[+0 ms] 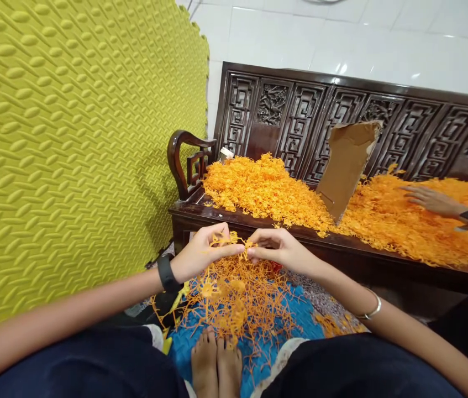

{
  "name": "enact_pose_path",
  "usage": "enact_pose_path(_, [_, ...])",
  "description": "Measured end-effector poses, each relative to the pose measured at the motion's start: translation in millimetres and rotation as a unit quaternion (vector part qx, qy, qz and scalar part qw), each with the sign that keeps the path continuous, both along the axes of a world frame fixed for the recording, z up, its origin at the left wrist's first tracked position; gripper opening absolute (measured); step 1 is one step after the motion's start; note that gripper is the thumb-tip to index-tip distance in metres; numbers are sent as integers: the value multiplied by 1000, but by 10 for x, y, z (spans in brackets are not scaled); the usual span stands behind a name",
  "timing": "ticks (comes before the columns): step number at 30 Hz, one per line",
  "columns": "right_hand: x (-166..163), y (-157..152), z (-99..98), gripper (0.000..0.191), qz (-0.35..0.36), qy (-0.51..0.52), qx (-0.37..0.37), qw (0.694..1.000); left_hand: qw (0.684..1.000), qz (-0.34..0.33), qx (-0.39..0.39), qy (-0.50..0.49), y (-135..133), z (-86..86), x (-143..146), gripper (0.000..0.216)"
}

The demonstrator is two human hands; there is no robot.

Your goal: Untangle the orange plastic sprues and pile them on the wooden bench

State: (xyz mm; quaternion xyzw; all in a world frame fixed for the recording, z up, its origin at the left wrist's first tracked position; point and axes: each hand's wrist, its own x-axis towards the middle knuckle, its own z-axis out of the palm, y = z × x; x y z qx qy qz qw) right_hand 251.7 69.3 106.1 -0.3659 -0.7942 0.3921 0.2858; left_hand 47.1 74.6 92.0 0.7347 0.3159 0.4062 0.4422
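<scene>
My left hand (204, 247) and my right hand (280, 249) meet in front of me, both with fingers pinched. Between them they grip a small orange plastic piece with thin branching stems (234, 239); its exact kind is hard to make out. Below my hands lies a tangled heap of thin orange plastic stems (254, 298), spread over a blue mat (300, 309) by my bare feet. Beyond them, a large pile of small orange plastic pieces (267, 188) covers the seat of a dark carved wooden bench (316, 235).
An upright brown cardboard sheet (343, 166) divides the bench pile from a second orange pile (408, 221). Another person's hand (432, 200) reaches over that pile from the right. A yellow-green textured foam mat (84, 138) stands like a wall at left.
</scene>
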Motion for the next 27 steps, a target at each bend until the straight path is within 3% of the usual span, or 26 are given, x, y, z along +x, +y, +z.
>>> enact_pose_path(3, [-47, -54, -2, 24, 7, -47, 49, 998, 998, -40, -38, 5, 13, -33, -3, 28])
enact_pose_path(6, [-77, -78, -2, 23, 6, -79, 93, 993, 994, -83, -49, 57, 15, -40, -13, 37])
enact_pose_path(9, [-67, -80, 16, 23, -3, -92, 138, 986, 986, -119, -48, 105, -5, -16, -30, 21])
enact_pose_path(13, [-9, -104, 66, 21, -1, -108, 162, 981, 983, -144, -32, 114, -44, 29, -55, 33])
enact_pose_path(19, [-2, -151, 62, 21, 157, -162, 170, 959, 939, -270, 69, 203, -54, 10, -48, 30])
enact_pose_path(22, [124, -117, 69, 22, 192, -247, 179, 933, 910, -312, 98, 254, -55, -7, -98, 33])
enact_pose_path(24, [322, -88, 103, 25, 140, -296, 193, 925, 899, -325, 106, 275, -52, 2, -187, 35])
enact_pose_path(27, [660, -93, 173, 21, -33, -253, 239, 937, 925, -262, 101, 257, -20, 17, -337, 35])
